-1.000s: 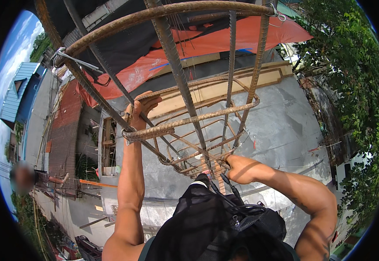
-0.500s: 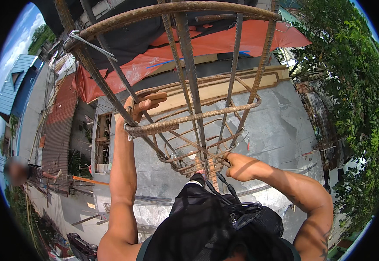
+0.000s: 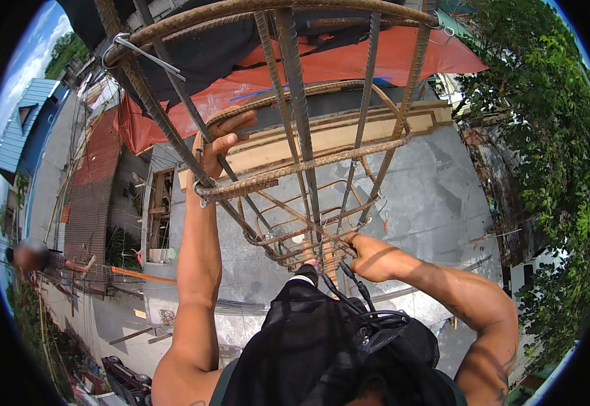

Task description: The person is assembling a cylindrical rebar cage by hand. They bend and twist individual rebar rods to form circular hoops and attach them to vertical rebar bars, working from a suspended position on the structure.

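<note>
A cage of upright ribbed rebars (image 3: 295,101) rises in front of me, ringed by rusty rebar stirrups. My left hand (image 3: 219,147) is inside the left corner of a middle stirrup (image 3: 335,161), fingers stretched out and thumb apart, close against the bars. It is open, wrapped round nothing. Lower at the right, my right hand (image 3: 373,258) is closed on the end of a slanting rusty rebar (image 3: 308,220); its fingertips are partly hidden. A thin tie wire (image 3: 149,61) wraps the top stirrup (image 3: 241,9) at its left corner, its ends loose.
Below lies a grey concrete slab (image 3: 423,183) with wooden planks (image 3: 268,159) along its far side. Beyond hang red (image 3: 410,57) and black tarps. Trees (image 3: 552,169) stand right. A person (image 3: 31,257) is far left, near a rusty corrugated roof (image 3: 82,189). Black cables hang at my front.
The middle stirrup has risen along the upright bars, its far side most. My left hand has moved up slightly with it. My right hand stays nearly in place.
</note>
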A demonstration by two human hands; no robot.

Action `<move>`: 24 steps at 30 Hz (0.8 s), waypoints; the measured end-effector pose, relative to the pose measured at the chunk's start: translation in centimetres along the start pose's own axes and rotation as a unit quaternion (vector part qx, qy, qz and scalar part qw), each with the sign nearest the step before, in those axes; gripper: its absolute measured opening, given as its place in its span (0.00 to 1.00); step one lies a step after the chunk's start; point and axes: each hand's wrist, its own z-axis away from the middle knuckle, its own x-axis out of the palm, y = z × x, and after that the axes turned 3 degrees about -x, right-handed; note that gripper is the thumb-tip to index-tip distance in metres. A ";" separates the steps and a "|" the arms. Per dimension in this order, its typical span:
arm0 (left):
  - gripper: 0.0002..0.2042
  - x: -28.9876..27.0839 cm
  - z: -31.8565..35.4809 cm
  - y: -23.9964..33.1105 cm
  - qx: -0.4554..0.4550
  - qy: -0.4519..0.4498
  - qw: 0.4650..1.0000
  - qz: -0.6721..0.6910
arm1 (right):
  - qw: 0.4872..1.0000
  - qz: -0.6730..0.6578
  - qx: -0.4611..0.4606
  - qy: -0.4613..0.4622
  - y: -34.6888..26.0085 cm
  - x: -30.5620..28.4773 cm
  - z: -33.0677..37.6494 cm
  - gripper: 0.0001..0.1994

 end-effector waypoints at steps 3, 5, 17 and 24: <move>0.39 -0.5 0.3 -0.8 -0.019 -0.017 0.999 -0.023 | 1.000 0.005 0.000 0.005 -0.6 0.1 0.3 0.23; 0.41 -1.1 1.6 -1.9 0.011 -0.012 0.994 -0.110 | 1.000 0.024 0.014 0.006 -0.8 0.3 0.6 0.22; 0.23 -0.6 9.9 -12.9 -0.101 0.259 0.837 -0.471 | 0.990 0.114 -0.010 0.080 -0.9 3.4 1.4 0.24; 0.10 0.6 8.9 -10.8 0.154 0.260 0.685 -0.663 | 0.999 0.031 -0.026 0.017 -1.0 0.3 1.4 0.27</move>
